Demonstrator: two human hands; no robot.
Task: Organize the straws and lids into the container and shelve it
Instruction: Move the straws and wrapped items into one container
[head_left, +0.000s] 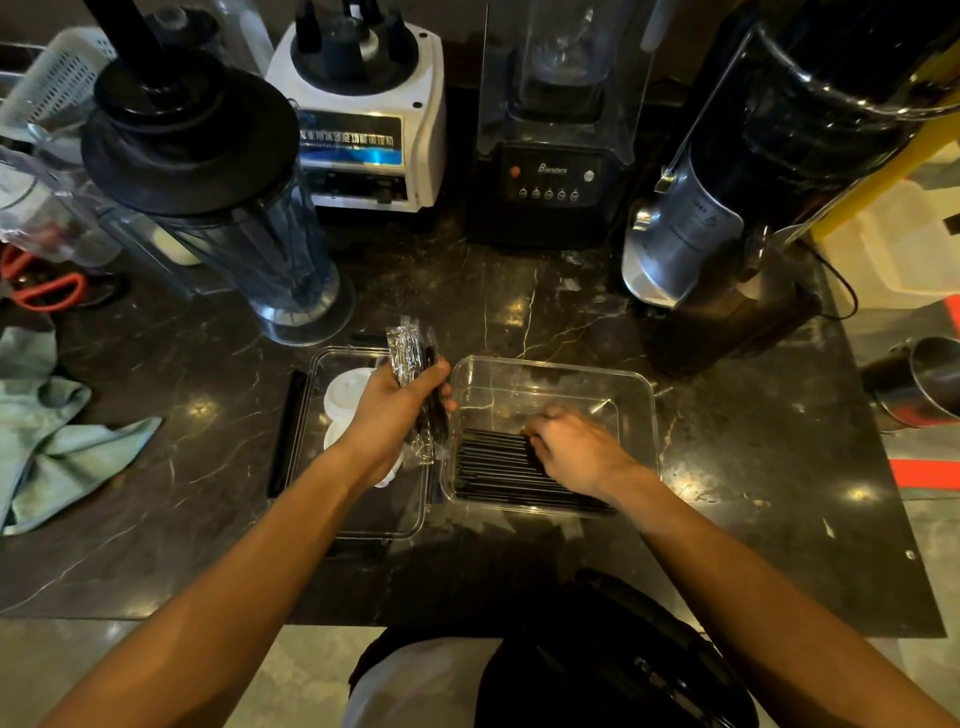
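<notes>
A clear plastic container (550, 374) sits on the dark marble counter with several black straws (493, 467) lying flat along its near side. My right hand (576, 447) is inside it, fingers curled down onto the straws. My left hand (395, 405) grips an upright bundle of wrapped black straws (413, 353) just left of the container. Under that hand lies the container's clear flat lid (363, 519) with white cup lids (345, 389) on it, partly hidden by my wrist.
Behind stand a blender jug (249, 228), a white blender base (363, 114), a black blender (556, 171) and a grinder (727, 218). A green cloth (57, 436) and red scissors (47, 291) lie left. A steel cup (919, 379) stands right.
</notes>
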